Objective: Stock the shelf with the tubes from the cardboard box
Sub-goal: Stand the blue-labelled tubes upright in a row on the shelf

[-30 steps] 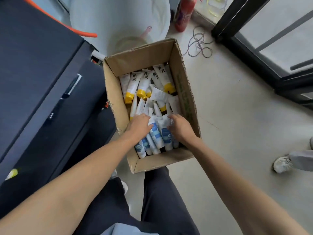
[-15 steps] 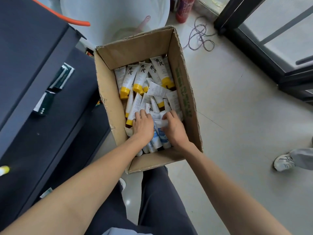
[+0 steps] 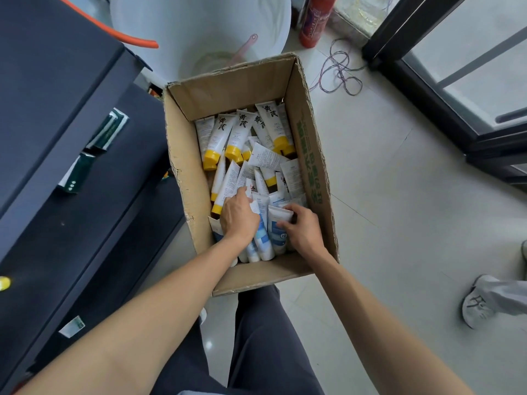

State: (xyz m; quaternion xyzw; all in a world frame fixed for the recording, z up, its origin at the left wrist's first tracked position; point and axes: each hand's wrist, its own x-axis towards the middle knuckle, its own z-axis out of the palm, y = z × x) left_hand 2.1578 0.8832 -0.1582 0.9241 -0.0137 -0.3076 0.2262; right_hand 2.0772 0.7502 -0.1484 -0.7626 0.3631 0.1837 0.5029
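I see an open brown cardboard box [image 3: 188,166] on the floor beside the dark shelf unit [image 3: 71,172], holding jumbled white yellow-capped tubes [image 3: 218,138] at its far end (blue-printed white tubes [image 3: 265,238] nearest me).

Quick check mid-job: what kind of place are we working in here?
Probably a shop's back area or stockroom, though that's a guess. A cardboard box full of tubes sits on a tiled floor beside a dark shelf unit, with a large white tub behind it.
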